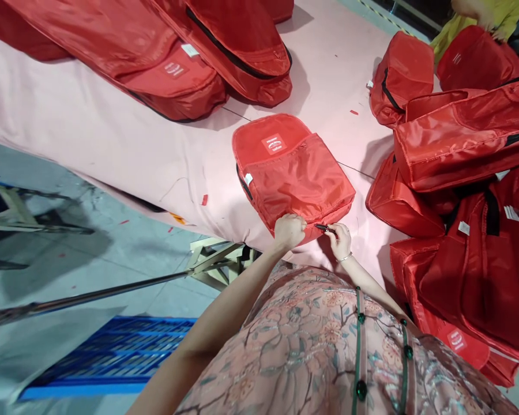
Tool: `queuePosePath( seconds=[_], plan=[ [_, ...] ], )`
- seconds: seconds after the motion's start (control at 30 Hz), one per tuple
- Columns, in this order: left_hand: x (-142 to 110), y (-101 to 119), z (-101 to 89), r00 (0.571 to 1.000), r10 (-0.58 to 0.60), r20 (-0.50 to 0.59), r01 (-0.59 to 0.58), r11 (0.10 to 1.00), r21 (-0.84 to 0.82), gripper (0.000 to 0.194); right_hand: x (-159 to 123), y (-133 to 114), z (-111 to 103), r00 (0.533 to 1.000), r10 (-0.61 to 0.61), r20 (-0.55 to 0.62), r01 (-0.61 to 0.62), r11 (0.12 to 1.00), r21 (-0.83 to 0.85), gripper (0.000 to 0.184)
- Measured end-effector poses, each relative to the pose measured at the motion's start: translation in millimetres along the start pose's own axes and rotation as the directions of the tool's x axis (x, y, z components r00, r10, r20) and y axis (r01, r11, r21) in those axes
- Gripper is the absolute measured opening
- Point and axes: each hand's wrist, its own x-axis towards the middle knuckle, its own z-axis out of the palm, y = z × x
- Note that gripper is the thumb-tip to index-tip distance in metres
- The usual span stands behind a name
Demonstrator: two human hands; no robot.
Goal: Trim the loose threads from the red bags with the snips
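In the head view, a red backpack (298,173) lies on the pink cloth in front of me, with a square printed label on its upper part and a small white tag at its left side. My left hand (289,230) is closed in a fist on the bag's near edge, gripping the fabric. Closed fingers of my right hand (339,241) hold small black thread snips (326,229), whose tip touches the same edge just right of my left hand. The exact spot under the tip is too small to make out.
More red backpacks (155,63) lie at the upper left, and a heap of them (471,138) fills the right. Pink cloth (173,150) covers the table. A blue plastic pallet (108,357) is on the floor at lower left. Another person in yellow (508,17) handles a bag at upper right.
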Motion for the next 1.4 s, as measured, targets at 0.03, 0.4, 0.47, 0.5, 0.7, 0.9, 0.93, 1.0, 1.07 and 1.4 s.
queuePosePath(
  seconds=[0.03, 0.4, 0.47, 0.5, 0.7, 0.9, 0.93, 1.0, 1.07, 1.4],
  plan=[
    [0, -3, -0.2, 1.000, 0.008, -0.001, -0.008, 1.000, -0.009, 0.024, 1, 1, 2, 1.000, -0.013, 0.018, 0.013, 1.000, -0.005, 0.021],
    [-1, -7, 2.6, 0.999, 0.034, -0.006, -0.034, 0.999, -0.014, 0.026, 5, 1, 10, 0.991, -0.077, 0.107, 0.078, 0.997, -0.006, 0.023],
    [-1, -7, 2.1, 1.000, 0.030, -0.003, -0.030, 0.999, -0.018, 0.026, 6, 1, 10, 0.991, -0.073, 0.110, 0.074, 0.997, -0.008, 0.023],
    [-1, -7, 1.8, 1.000, 0.027, -0.002, -0.028, 0.999, -0.020, 0.026, 7, 1, 11, 0.991, -0.070, 0.113, 0.072, 0.997, -0.013, 0.023],
    [-2, -5, -0.4, 1.000, 0.023, -0.005, -0.023, 1.000, -0.020, 0.025, 10, 3, 13, 0.991, -0.074, 0.112, 0.078, 0.997, -0.027, 0.023],
    [-3, -6, 0.3, 0.999, 0.030, -0.018, -0.031, 0.999, -0.013, 0.025, 10, 4, 14, 0.988, -0.049, 0.147, 0.054, 0.998, -0.032, 0.020],
    [-3, -6, 1.1, 0.999, 0.037, -0.028, -0.038, 0.999, -0.010, 0.025, 10, 3, 14, 0.988, -0.048, 0.147, 0.051, 0.998, -0.022, 0.020],
    [-4, -7, 2.9, 0.997, 0.053, -0.051, -0.053, 0.999, -0.007, 0.025, 8, 1, 13, 0.991, -0.041, 0.130, 0.040, 0.999, 0.010, 0.020],
    [-6, -8, 3.5, 0.994, 0.078, -0.076, -0.079, 0.997, -0.008, 0.025, 7, -3, 12, 0.996, -0.022, 0.089, 0.016, 0.998, 0.068, 0.020],
    [-51, -50, -6.7, 0.977, 0.083, -0.195, -0.059, 0.990, 0.125, 0.022, 33, 7, -15, 0.841, 0.530, -0.107, -0.452, 0.798, 0.399, 0.034]
  ],
)
